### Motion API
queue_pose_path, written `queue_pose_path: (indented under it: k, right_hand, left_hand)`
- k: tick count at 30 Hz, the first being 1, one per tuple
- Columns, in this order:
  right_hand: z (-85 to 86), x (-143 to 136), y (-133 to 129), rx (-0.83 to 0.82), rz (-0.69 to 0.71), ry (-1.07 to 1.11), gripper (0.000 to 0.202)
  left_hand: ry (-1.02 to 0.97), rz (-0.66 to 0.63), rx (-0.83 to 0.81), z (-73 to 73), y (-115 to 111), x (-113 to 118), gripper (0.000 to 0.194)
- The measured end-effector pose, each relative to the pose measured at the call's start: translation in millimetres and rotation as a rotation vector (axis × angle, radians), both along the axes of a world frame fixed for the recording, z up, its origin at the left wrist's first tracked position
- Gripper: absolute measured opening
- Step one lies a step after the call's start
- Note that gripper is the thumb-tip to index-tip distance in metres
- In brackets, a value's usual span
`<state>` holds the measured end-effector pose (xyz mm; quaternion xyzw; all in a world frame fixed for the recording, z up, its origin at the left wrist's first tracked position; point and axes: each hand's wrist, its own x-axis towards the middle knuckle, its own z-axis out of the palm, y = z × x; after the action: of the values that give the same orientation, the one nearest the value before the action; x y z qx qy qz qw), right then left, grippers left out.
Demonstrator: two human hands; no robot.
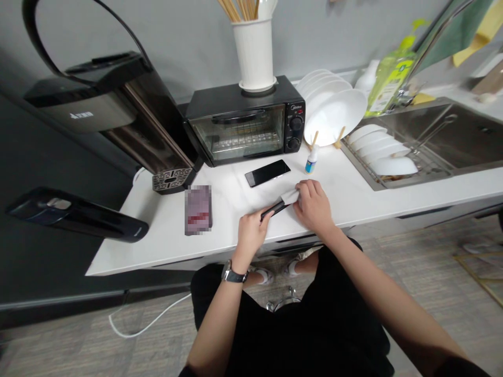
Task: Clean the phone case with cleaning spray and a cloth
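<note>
The left hand (251,231) grasps the black handle of a knife-like tool (276,208), its fingers closed around the lower end. The tool slants up and away from that hand toward the right hand (313,205), its pale, blade-like part lying between the two. The right hand's curled fingers meet the far end of that part (whether they pinch it or only rest against it, I cannot tell). Both hands are over the front of the white countertop (231,209).

Just beyond the tool lies a dark-screened smartphone (268,173), with a small white-and-blue bottle (312,160) upright beyond the right hand. Behind the phone stands a black Midea toaster oven (243,125); a pixelated purplish item (198,209) lies left of the left hand.
</note>
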<state>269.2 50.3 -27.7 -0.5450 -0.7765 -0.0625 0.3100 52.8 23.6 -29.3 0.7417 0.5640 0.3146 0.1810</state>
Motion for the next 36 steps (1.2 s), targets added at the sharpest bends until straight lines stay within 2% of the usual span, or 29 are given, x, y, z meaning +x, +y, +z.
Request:
queue_pose_path:
  k: [4,7,9,12,15,17,19,23,25,28,30,32,34,36]
  right_hand:
    - [-2.0,-22.9,-8.4,0.031,-0.123,0.123,0.049]
    - [-2.0,-51.4,-29.6,0.022,-0.114,0.151,0.06]
    - [-1.6,-67.6,-44.2,-0.008,-0.012,0.135,0.062]
    - [-2.2,-78.7,-56.4,-0.044,0.22,0.047,0.064]
    - [-4.1,-67.7,-51.4,-0.014,0.402,-0.069,0.063]
    - [-4.6,-50.1,-40.4,0.023,0.435,-0.131,0.062]
    - [-4.0,-30.2,-27.2,0.043,0.363,-0.145,0.06]
    - [-0.6,-7.1,-8.7,0.041,0.043,-0.055,0.054]
    - [0.9,-12.7,-9.4,0.028,-0.055,0.004,0.056]
    - [2.2,-42.0,-24.9,0.001,-0.104,0.109,0.062]
    - [2.2,-65.3,-40.6,-0.029,-0.025,0.117,0.064]
    - [1.5,-80.5,-54.0,-0.06,0.135,0.067,0.065]
    - [0.4,-80.9,-59.4,-0.063,0.289,0.01,0.066]
    - [-0.3,-66.4,-54.7,-0.035,0.412,-0.061,0.066]
  left_hand:
    - [-0.015,-0.008,0.001,0.1,-0.5,-0.1,0.027]
    - [-0.017,-0.018,0.009,-0.4,0.2,-1.2,0.025]
    - [0.013,-0.009,0.007,-2.0,1.6,-1.9,0.023]
    - [0.05,-0.022,-0.003,-6.9,4.3,-3.0,0.025]
    - [0.092,-0.024,-0.005,-10.9,5.8,-3.9,0.025]
    - [0.114,-0.017,-0.008,-10.2,5.2,-3.9,0.022]
    - [0.101,-0.006,-0.012,-6.8,3.7,-3.1,0.019]
    - [0.045,0.021,-0.018,1.9,0.6,0.1,0.023]
    - [0.052,0.025,-0.025,4.2,0.0,1.5,0.026]
    - [0.069,0.024,-0.027,4.3,0.8,1.9,0.025]
    - [0.11,0.026,-0.04,2.8,1.9,0.8,0.023]
    - [0.182,0.02,-0.061,0.7,2.8,-1.1,0.022]
    - [0.238,0.006,-0.069,-1.4,3.3,-2.9,0.024]
    - [0.249,0.0,-0.051,-2.7,3.1,-3.5,0.026]
